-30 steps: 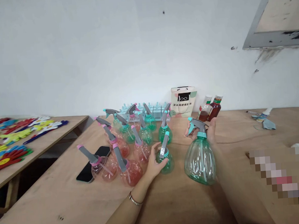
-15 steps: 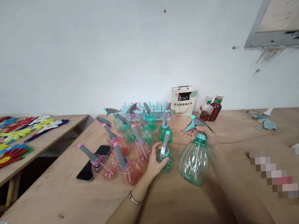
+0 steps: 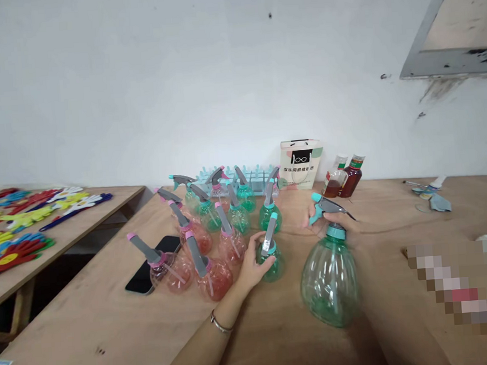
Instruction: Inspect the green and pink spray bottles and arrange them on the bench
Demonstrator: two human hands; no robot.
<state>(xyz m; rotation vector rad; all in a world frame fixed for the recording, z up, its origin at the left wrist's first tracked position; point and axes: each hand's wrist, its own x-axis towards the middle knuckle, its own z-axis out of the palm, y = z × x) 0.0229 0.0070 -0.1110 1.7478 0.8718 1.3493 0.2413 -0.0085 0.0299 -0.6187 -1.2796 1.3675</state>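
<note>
My right hand (image 3: 315,222) grips a green spray bottle (image 3: 331,287) by its neck, under a grey and turquoise trigger head. This bottle looks larger than the others because it is held nearer to me. On the table, my left hand (image 3: 252,266) is closed round a smaller-looking green spray bottle (image 3: 271,265), thumb in front and fingers to its left and behind. Left of that hand stand several pink spray bottles (image 3: 217,279) with grey heads. Behind it are more green spray bottles (image 3: 240,219).
A black phone (image 3: 137,279) lies under the leftmost pink bottle. Behind the bottles sits a turquoise rack (image 3: 252,184), beside a paper bag (image 3: 301,173) and two bottles of dark liquid (image 3: 351,177). Colourful hand-shaped pieces (image 3: 27,253) cover the left table.
My right hand has brought its green spray bottle slightly right, lower and closer to me. My left hand stays on its bottle, and the standing bottles have not moved.
</note>
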